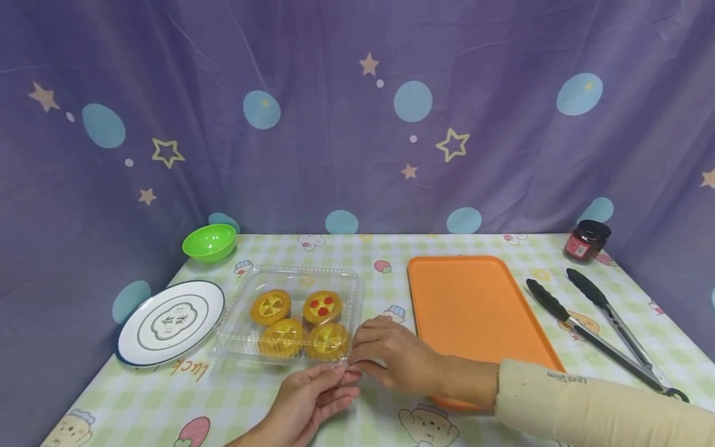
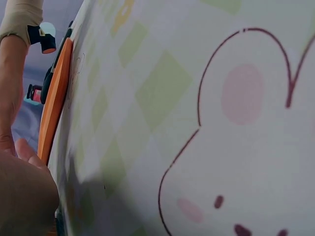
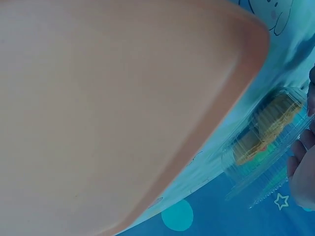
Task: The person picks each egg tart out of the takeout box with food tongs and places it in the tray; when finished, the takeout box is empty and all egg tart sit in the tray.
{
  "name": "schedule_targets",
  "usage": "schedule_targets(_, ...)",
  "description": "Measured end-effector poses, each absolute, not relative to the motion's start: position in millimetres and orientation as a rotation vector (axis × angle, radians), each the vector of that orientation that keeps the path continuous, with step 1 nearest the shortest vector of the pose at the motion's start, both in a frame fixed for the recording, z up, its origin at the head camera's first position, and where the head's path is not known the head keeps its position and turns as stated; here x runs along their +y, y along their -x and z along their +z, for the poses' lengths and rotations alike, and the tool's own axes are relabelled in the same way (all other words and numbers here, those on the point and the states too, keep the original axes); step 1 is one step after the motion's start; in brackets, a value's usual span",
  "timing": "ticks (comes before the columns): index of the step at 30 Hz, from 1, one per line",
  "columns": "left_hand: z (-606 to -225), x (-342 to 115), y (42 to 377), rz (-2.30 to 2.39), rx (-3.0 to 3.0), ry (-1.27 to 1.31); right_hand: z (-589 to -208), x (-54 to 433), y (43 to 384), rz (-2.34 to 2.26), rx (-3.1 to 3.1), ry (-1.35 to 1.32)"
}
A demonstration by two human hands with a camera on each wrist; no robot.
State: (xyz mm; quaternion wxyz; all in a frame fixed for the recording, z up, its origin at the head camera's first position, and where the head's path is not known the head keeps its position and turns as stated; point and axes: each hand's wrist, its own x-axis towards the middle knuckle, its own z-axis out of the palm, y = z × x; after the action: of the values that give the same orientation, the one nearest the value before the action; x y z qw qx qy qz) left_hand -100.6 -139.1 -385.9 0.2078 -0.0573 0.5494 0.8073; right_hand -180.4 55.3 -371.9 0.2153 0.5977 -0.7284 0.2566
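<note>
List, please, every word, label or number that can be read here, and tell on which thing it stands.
"luck": tablecloth, in orange-red letters.
"Slim": right sleeve, end of the print; its beginning is unclear.
Plate: characters in the middle, too small to read surely.
Jar: label too small to read.
Clear container: no text visible.

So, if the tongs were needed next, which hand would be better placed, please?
Probably the right hand. The tongs lie on that side, past the orange tray. Both hands meet at the clear container, but the left hand is farther from the tongs.
</note>
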Motion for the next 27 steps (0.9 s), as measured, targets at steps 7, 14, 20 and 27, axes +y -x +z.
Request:
schedule_targets(7,-387.2,-139.4,100.3,2.243,1.553,0.19,-370.8,53.7,178.4,0.698,-2.024,-1.664)
schedule_targets(14,-387.8,-136.7,100.3,2.238,1.596,0.206,-371.3,54.3,179.4,0.604,-1.95,-1.677)
schedule_targets(20,-387.3,-133.3,99.0,2.241,1.661,0.22,-373.1,53.1,178.1,0.615,-1.953,-1.68)
schedule_targets(27,-387.7,-129.1,98.1,2.254,1.723,0.257,-374.9,51.8,178.0,0.572,-1.927,-1.691)
